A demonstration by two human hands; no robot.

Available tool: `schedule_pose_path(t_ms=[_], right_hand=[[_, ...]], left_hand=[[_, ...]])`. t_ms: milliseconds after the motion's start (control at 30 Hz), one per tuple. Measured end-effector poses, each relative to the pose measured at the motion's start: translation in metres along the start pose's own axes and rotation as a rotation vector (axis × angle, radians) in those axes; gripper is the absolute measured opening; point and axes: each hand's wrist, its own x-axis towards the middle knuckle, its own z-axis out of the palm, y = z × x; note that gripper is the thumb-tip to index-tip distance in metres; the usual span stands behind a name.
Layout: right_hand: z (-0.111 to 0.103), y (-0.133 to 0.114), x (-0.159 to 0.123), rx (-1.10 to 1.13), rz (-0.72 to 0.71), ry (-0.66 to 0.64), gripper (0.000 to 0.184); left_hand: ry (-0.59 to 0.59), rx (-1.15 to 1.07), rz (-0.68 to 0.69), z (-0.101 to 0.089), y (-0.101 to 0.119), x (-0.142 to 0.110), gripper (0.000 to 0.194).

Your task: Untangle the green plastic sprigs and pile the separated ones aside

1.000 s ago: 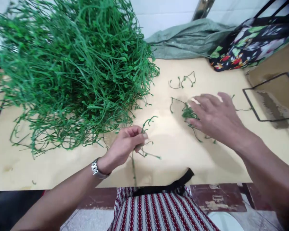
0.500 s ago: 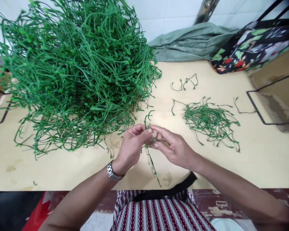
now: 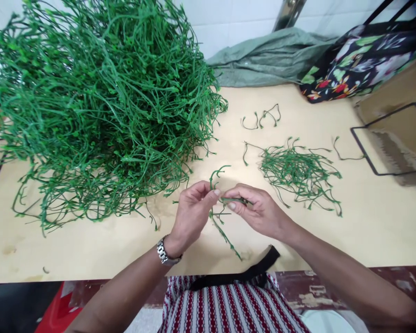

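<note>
Near the table's front, my left hand (image 3: 195,210) pinches a thin green artificial plant stem (image 3: 225,237) between thumb and fingers. Its curled top pokes up above the fingertips, and its lower end slants down over the table. My right hand (image 3: 254,208) is closed on a short green sprig (image 3: 234,200) beside the left fingertips; whether the sprig is joined to the stem I cannot tell. A big heap of green stems (image 3: 118,101) rises behind my left hand. Right of my hands lies a smaller pile of green sprigs (image 3: 300,171).
Several loose sprigs (image 3: 270,115) lie on the pale tabletop (image 3: 377,222). At the back are a grey-green cloth (image 3: 263,58) and a floral bag (image 3: 358,69). A cardboard box (image 3: 398,125) with a black wire frame stands at the right. A black strap (image 3: 253,273) crosses the front edge.
My right hand has drawn slightly away from the left, and the sprig in it shows more clearly. The stem's lower end has swung to the right. The view has shifted a little.
</note>
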Motion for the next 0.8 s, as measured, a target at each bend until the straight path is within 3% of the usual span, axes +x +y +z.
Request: schedule_pose_path(t_ms=[133,200,333,567,700,800], right_hand=[[0.009,-0.002,0.000,0.110,0.058,-0.034,0.013],[0.012,-0.003,0.001,0.051,0.063,-0.002,0.011],[0.011,-0.001,0.000,-0.140,-0.026,0.008,0.026],[0.010,0.007,-0.006,-0.122,-0.224,-0.053,0.024],[0.007,0.002,-0.011,-0.162,-0.324,-0.049,0.025],[0.002,-0.005,-0.015,-0.163,-0.392,-0.121,0.026]], left_hand=[[0.052,-0.119,-0.016,0.009,0.000,-0.002,0.019],[0.067,-0.153,-0.006,0.013,0.000,-0.003,0.019],[0.106,-0.250,0.003,0.014,0.001,-0.004,0.017],[-0.025,-0.670,-0.250,0.015,0.002,-0.002,0.012],[-0.056,-0.649,-0.303,0.020,0.005,-0.008,0.016],[-0.103,-0.602,-0.338,0.023,0.011,-0.017,0.018]])
